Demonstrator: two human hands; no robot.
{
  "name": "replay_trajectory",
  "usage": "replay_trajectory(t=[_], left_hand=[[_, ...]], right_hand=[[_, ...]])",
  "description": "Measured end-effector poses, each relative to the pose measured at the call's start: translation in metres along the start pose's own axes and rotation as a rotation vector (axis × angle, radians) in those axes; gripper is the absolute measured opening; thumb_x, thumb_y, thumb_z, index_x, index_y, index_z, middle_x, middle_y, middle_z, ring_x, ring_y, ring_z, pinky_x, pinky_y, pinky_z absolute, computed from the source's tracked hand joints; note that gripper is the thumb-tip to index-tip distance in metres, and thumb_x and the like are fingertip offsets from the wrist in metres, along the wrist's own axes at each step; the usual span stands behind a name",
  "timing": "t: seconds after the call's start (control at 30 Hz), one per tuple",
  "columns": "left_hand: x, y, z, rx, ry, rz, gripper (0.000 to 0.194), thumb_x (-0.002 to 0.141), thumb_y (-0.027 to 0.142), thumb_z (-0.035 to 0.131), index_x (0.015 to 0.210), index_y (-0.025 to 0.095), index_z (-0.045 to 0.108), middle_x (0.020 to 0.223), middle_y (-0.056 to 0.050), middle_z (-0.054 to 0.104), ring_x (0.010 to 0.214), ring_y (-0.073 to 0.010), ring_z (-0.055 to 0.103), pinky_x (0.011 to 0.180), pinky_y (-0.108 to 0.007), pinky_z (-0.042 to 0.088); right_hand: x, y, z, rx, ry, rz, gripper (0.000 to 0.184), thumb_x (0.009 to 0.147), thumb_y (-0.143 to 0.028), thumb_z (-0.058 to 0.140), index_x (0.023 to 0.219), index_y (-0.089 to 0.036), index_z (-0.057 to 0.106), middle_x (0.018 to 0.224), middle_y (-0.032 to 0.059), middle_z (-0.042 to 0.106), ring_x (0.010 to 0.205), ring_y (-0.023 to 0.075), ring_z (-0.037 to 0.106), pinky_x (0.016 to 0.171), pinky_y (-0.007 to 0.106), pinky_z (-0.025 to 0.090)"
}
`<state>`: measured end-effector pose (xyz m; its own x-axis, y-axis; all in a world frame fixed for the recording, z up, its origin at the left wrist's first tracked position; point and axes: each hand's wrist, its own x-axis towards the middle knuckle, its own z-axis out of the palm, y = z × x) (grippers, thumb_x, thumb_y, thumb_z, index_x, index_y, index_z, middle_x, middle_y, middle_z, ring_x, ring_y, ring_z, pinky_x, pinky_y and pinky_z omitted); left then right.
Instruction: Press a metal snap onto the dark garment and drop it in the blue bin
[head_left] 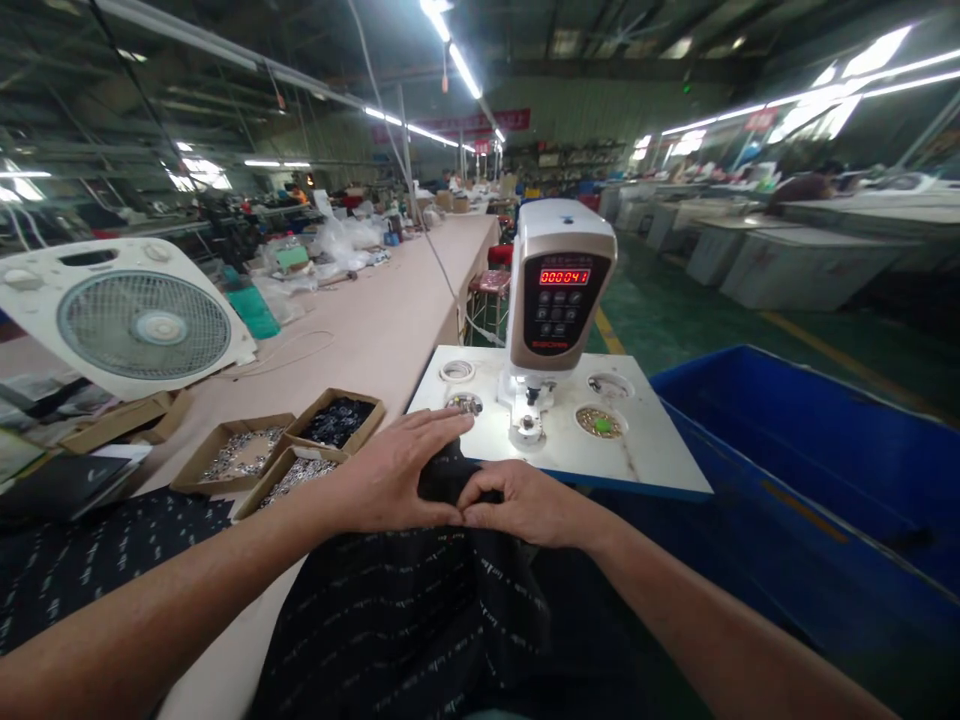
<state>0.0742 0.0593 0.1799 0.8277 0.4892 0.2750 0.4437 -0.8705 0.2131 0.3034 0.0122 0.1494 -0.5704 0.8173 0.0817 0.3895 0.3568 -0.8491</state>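
Black fabric printed with rows of small white lettering hangs in front of me, its upper end gathered between my hands. My left hand reaches over that bunched part with fingers extended, and its thumb sits below with cloth between. Thumb and curled fingers of my right hand pinch the cloth, touching the left thumb. Just beyond the hands stands a white snap-fastening machine with a red digit display. Its lower die is lit, under the dark upper tool. The left fingertips cover part of a cup of small metal pieces.
The machine's white table plate also has a cup of brass-coloured pieces. Cardboard trays of small parts lie at left, near a box fan. More printed fabric covers the left table. A blue bin stands right.
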Motion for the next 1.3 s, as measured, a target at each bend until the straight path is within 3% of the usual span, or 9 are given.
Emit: replay_trajectory(t=[0.1,0.2,0.3,0.37,0.53,0.73,1.03,1.17,1.3], left_hand=[[0.002,0.01,0.005,-0.114,-0.179,-0.044,0.092,0.067,0.049,0.084,0.147,0.024,0.046,0.139,-0.01,0.064,0.13,-0.0313,0.058,0.118,-0.05,0.034],[-0.002,0.013,0.019,-0.269,-0.293,-0.175,0.073,0.067,0.031,0.081,0.136,0.026,0.057,0.124,-0.007,0.072,0.11,-0.0285,0.068,0.094,-0.035,0.05],[-0.01,0.009,0.037,-0.392,-0.442,-0.287,0.016,0.076,0.025,0.064,0.088,0.019,0.071,0.076,0.0,0.07,0.069,-0.0182,0.063,0.062,-0.024,0.042],[-0.014,0.006,0.046,-0.491,-0.515,-0.335,0.019,0.081,0.027,0.055,0.067,0.017,0.063,0.058,0.004,0.053,0.055,-0.0124,0.047,0.053,-0.023,0.033],[-0.023,-0.001,0.059,-0.753,-0.534,-0.394,0.021,0.085,0.034,0.057,0.074,0.016,0.061,0.062,0.005,0.047,0.057,-0.0096,0.04,0.055,-0.021,0.033],[-0.034,0.003,0.06,-1.127,-0.561,-0.553,0.029,0.07,0.037,0.078,0.089,0.017,0.068,0.076,0.004,0.063,0.069,-0.0128,0.054,0.07,-0.023,0.045],[-0.038,0.003,0.056,-0.9,-0.58,-0.538,0.017,0.066,0.025,0.072,0.067,0.017,0.057,0.065,0.006,0.048,0.063,-0.0108,0.042,0.058,-0.021,0.033],[-0.046,0.006,0.063,-1.08,-0.488,-0.533,0.011,0.07,0.024,0.064,0.072,0.016,0.056,0.069,0.005,0.047,0.064,-0.0101,0.039,0.059,-0.021,0.032],[-0.054,0.019,0.071,-1.229,-0.372,-0.67,0.014,0.071,0.024,0.06,0.081,0.016,0.056,0.071,0.004,0.05,0.064,-0.0107,0.043,0.059,-0.022,0.034]], right_hand=[[-0.006,-0.004,-0.005,-0.027,-0.038,0.001,0.01,0.087,-0.023,0.07,0.091,-0.02,0.079,0.092,0.0002,0.075,0.087,0.0168,0.066,0.084,0.028,0.046],[-0.013,-0.004,-0.006,-0.028,-0.021,-0.001,0.01,0.087,-0.021,0.07,0.091,-0.02,0.079,0.094,0.0003,0.073,0.089,0.0163,0.066,0.086,0.027,0.047],[-0.02,0.005,0.006,-0.048,0.003,-0.004,0.008,0.088,-0.022,0.071,0.09,-0.021,0.079,0.094,0.0005,0.069,0.089,0.0157,0.065,0.084,0.026,0.047],[-0.023,0.014,0.022,-0.097,-0.013,-0.009,0.007,0.087,-0.021,0.073,0.089,-0.023,0.079,0.099,0.001,0.067,0.091,0.0159,0.063,0.085,0.026,0.046],[-0.022,0.035,0.052,-0.141,0.026,0.017,0.008,0.089,-0.017,0.071,0.089,-0.021,0.078,0.101,0.0019,0.067,0.092,0.0159,0.063,0.086,0.027,0.045],[-0.019,0.028,0.045,-0.049,0.056,0.003,0.009,0.091,-0.023,0.069,0.09,-0.02,0.077,0.091,0.0007,0.067,0.086,0.015,0.063,0.083,0.026,0.045],[-0.018,0.019,0.045,0.011,0.06,0.055,0.007,0.088,-0.019,0.071,0.087,-0.02,0.077,0.09,-0.0005,0.069,0.083,0.0139,0.065,0.08,0.025,0.046],[-0.017,0.022,0.049,0.044,0.102,0.03,0.007,0.087,-0.015,0.072,0.088,-0.02,0.077,0.089,-0.001,0.071,0.085,0.0138,0.066,0.082,0.024,0.045],[-0.019,0.025,0.053,0.081,0.158,-0.019,0.007,0.086,-0.014,0.073,0.088,-0.02,0.077,0.089,-0.001,0.071,0.084,0.0136,0.066,0.082,0.024,0.046]])
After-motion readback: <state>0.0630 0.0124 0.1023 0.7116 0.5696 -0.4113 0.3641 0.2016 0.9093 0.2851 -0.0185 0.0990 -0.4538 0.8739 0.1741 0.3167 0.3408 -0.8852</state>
